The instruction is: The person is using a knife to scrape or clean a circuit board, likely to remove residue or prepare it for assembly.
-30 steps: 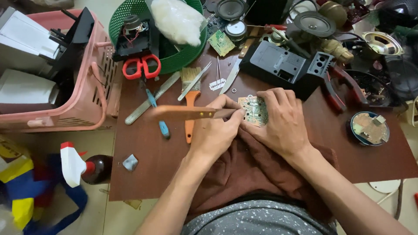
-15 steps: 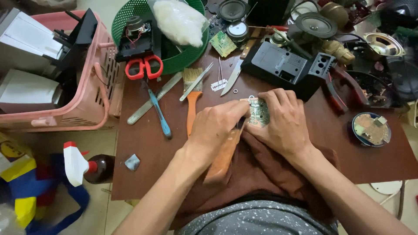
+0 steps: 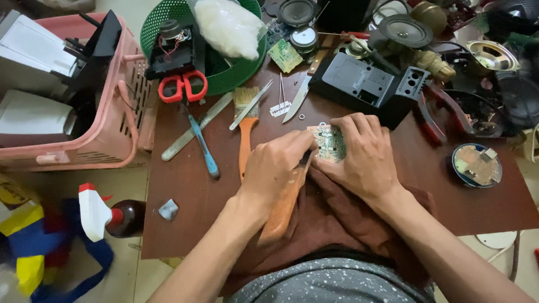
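My left hand [image 3: 275, 165] grips a tool with an orange wooden handle [image 3: 283, 205]. The handle points back toward my body and the working end meets a small green circuit board [image 3: 328, 143]. My right hand [image 3: 365, 157] holds that board down by its right side, on the edge of a brown cloth [image 3: 337, 224] spread over my lap and the dark brown table [image 3: 185, 224]. The tool's tip is hidden under my fingers.
An orange-handled paintbrush [image 3: 245, 129], a blue-handled tool [image 3: 203, 147], red scissors [image 3: 182, 87] and a knife [image 3: 296, 101] lie beyond my hands. A black box [image 3: 365, 84], red pliers [image 3: 429, 120], a green basket [image 3: 224, 78] and a pink basket [image 3: 106, 129] ring the table.
The orange handle swung from pointing left across the table to pointing back at my body. My left hand moved closer onto the board; my right hand stayed on it.
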